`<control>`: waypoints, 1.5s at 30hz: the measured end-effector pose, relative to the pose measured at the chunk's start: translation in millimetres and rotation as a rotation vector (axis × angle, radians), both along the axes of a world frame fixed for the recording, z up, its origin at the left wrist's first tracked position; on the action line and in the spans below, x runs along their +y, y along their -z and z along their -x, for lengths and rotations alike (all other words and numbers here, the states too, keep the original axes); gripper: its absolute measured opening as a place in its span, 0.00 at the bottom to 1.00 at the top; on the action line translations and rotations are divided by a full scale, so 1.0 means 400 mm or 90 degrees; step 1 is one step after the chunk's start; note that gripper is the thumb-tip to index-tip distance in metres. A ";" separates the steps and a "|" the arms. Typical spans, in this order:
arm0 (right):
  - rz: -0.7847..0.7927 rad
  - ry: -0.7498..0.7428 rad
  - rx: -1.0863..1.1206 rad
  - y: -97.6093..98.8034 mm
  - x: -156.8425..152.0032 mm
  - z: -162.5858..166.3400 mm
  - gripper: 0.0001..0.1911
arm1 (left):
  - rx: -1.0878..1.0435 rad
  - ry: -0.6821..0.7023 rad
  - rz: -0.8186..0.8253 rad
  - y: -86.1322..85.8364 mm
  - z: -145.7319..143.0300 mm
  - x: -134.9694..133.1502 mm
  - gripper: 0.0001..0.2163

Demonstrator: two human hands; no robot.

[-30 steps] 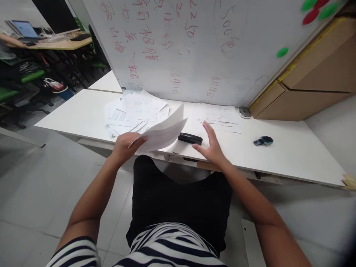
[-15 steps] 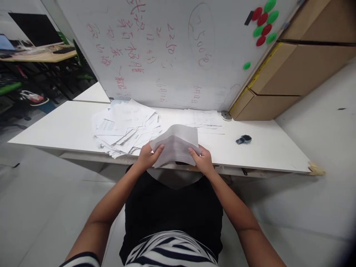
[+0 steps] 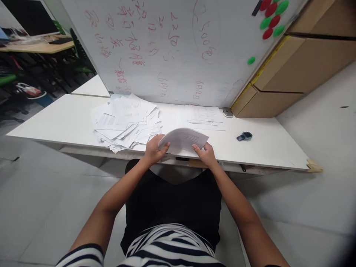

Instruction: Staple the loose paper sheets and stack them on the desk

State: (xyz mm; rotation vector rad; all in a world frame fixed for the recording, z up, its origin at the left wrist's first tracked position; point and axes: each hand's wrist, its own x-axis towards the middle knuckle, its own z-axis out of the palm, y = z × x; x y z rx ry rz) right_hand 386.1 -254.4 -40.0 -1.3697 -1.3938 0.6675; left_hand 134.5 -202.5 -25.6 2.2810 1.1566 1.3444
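A sheaf of printed paper is bowed upward between my two hands, just over the table's front edge. My left hand pinches its left end, thumb on the near side. At the right end, my right hand grips the paper between thumb and fingers. A messy heap of loose papers lies on the white table to the left. Behind the held paper, a neater stack of sheets rests flat near the whiteboard. How many sheets I hold cannot be told.
A whiteboard with red writing and magnets stands along the table's back. Cardboard boxes are stacked at right. A dark wristwatch and a small grey device lie on the table. Under the tabletop runs an open shelf.
The paper has gone from a creased, upright bend to a smooth upward arch. Both hands have shifted slightly right with it, and the camera view has tilted a little.
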 end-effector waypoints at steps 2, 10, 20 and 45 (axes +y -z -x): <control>-0.002 -0.004 0.037 0.002 0.002 -0.014 0.23 | -0.035 0.007 0.076 0.007 0.001 -0.003 0.18; 0.119 -0.079 0.135 0.001 0.007 -0.019 0.24 | -0.224 0.130 0.485 -0.017 -0.008 0.018 0.23; 0.027 -0.034 -0.060 0.002 -0.027 0.000 0.16 | -0.093 0.083 0.394 -0.017 -0.015 -0.012 0.18; 0.242 0.341 0.388 0.116 -0.335 -0.124 0.28 | -0.030 0.101 0.372 -0.081 -0.068 0.006 0.15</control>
